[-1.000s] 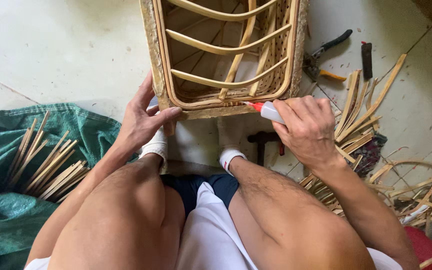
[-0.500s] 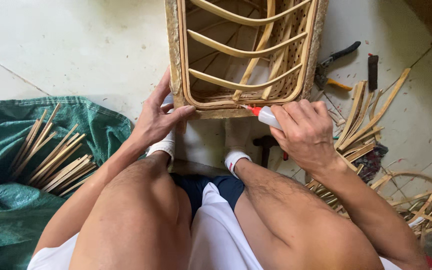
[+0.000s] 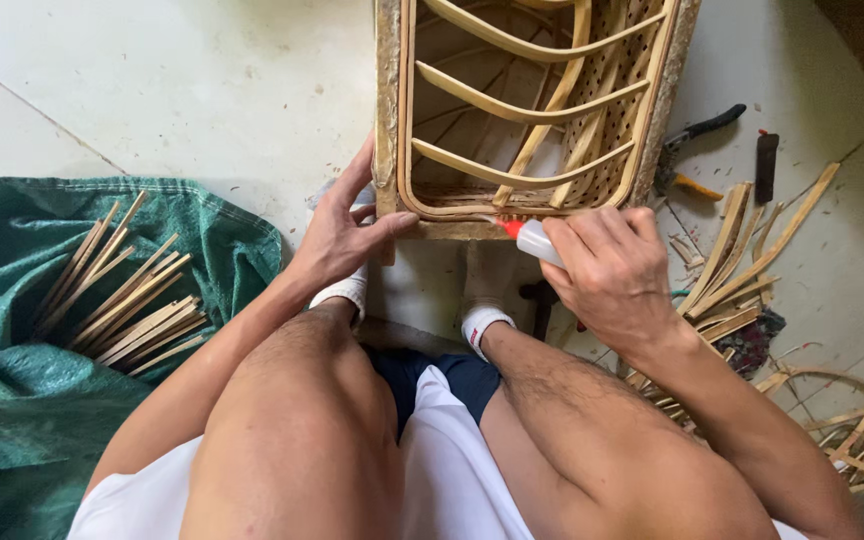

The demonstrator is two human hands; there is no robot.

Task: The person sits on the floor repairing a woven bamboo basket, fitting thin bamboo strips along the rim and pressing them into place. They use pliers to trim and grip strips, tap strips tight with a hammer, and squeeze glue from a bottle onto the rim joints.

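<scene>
While the rattan frame [image 3: 527, 110] stood on the pale tiled floor [image 3: 182, 80] just ahead of the knees, its near wooden rail lay between the two hands. The right hand [image 3: 607, 270] had its fingers wrapped tight around a small white glue bottle [image 3: 537, 240], whose red tip touched the rail where a curved cane strip met it. The left hand [image 3: 342, 235] gripped the frame's near left corner, thumb pressed along the rail's front edge and fingers spread up the post.

Two white socks [image 3: 477, 320] showed under the rail, between the hands. To the right of the frame lay pliers [image 3: 697, 135] with dark and orange handles, and a dark flat tool [image 3: 766, 165] just beside them. Loose cane offcuts [image 3: 752, 260] were piled close behind the right wrist, partly hidden by the forearm. Well off to the left, a green tarp [image 3: 12, 400] held a bundle of cut cane sticks [image 3: 122, 300].
</scene>
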